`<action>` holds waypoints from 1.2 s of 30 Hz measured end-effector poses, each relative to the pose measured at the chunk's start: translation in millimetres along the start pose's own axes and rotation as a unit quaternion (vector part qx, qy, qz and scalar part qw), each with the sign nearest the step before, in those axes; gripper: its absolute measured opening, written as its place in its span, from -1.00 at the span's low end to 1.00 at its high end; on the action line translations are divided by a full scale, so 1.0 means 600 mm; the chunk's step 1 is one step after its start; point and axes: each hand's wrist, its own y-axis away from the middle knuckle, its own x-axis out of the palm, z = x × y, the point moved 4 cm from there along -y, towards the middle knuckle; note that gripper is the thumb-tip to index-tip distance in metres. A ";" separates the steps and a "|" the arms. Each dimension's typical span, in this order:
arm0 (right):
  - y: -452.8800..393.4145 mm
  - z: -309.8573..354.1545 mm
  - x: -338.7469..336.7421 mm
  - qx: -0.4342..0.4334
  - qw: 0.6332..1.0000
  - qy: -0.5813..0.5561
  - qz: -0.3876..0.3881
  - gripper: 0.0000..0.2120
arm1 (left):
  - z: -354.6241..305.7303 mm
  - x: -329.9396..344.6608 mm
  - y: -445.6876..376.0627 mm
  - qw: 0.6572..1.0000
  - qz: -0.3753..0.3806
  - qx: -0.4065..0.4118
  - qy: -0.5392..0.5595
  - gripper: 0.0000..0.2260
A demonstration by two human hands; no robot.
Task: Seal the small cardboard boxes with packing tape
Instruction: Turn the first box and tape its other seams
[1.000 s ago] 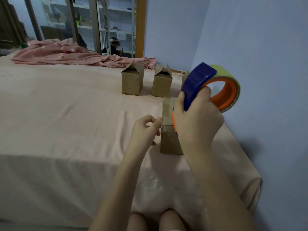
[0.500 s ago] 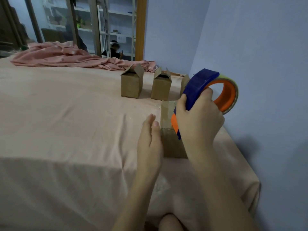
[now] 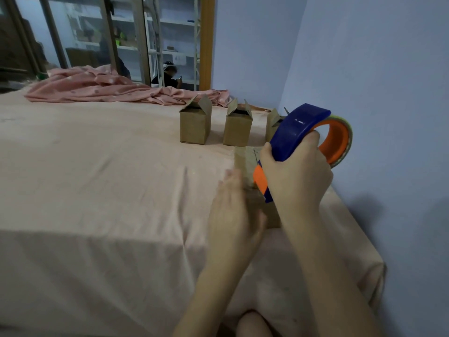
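A small cardboard box [image 3: 245, 161] stands on the pink-covered table [image 3: 109, 181] near its right edge, flaps closed. My right hand [image 3: 295, 178] grips a blue and orange tape dispenser [image 3: 298, 135] with a roll of tape, its lower end over the box top. My left hand [image 3: 233, 215] lies flat with straight fingers against the box's left side, blurred by motion. Behind it stand three more small boxes with flaps up: one on the left [image 3: 195, 124], one in the middle [image 3: 237, 126], and one [image 3: 273, 125] partly hidden by the dispenser.
A crumpled pink cloth [image 3: 102, 90] lies along the table's far edge. A blue wall [image 3: 388, 93] runs close on the right. The table's front edge drops off just before my knees [image 3: 252, 324]. A window with shelves and a person is behind.
My left hand opened from a pinch and moved flat against the box's left side. The dispenser came down lower over the box top.
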 end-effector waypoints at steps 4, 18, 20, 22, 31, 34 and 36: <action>0.005 -0.012 -0.005 0.012 1.000 -0.018 -0.005 -0.51 | -0.027 0.024 -0.016 0.989 0.013 0.061 -0.134 -0.52; 0.006 -0.063 -0.018 0.134 0.968 -0.191 -0.088 -0.52 | -0.025 0.009 -0.019 0.967 0.023 0.144 -0.211 -0.63; 0.005 -0.065 -0.020 0.142 0.964 -0.206 -0.092 -0.53 | -0.024 0.010 -0.020 0.966 0.019 0.145 -0.214 -0.62; 0.003 -0.070 -0.021 0.160 0.957 -0.221 -0.097 -0.54 | -0.026 0.011 -0.021 0.964 0.018 0.147 -0.219 -0.62; -0.011 -0.077 -0.022 0.190 0.943 -0.252 -0.103 -0.55 | -0.028 0.011 -0.018 0.960 0.003 0.156 -0.233 -0.61; -0.021 -0.075 -0.024 0.196 0.937 -0.271 -0.100 -0.62 | -0.031 0.010 -0.021 0.960 -0.001 0.157 -0.233 -0.63; -0.020 -0.081 -0.021 0.211 0.931 -0.281 -0.100 -0.66 | -0.030 0.010 -0.020 0.960 0.003 0.153 -0.233 -0.65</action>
